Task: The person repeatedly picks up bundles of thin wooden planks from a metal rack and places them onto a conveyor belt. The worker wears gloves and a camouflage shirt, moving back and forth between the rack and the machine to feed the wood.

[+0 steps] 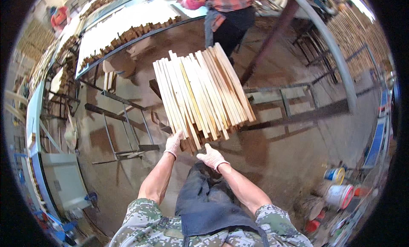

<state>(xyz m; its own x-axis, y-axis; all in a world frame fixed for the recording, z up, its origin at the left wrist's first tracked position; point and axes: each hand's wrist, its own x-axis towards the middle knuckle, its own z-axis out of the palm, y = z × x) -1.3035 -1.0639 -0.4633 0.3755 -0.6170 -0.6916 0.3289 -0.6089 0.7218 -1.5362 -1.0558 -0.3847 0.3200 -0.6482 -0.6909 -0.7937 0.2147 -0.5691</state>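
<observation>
A thick stack of pale wooden strips [200, 91] lies in front of me, running away from me, with uneven near ends. One strip near the middle is more yellow. My left hand [172, 144], in a light knitted glove, is closed at the near left corner of the stack, its thumb up along a strip; its other fingers are partly hidden. By the near ends, just right of the lowest strip, is my right hand [213, 157], gloved alike. Its thumb stands apart from the fingers, and I see nothing held in it.
Low metal racks [294, 115] stand on both sides of the stack, and a curved grey pipe [330, 46] rises at right. Behind, a long table [128, 25] bears more strips, with a co-worker [230, 12] beside it. Buckets [339, 196] sit at lower right.
</observation>
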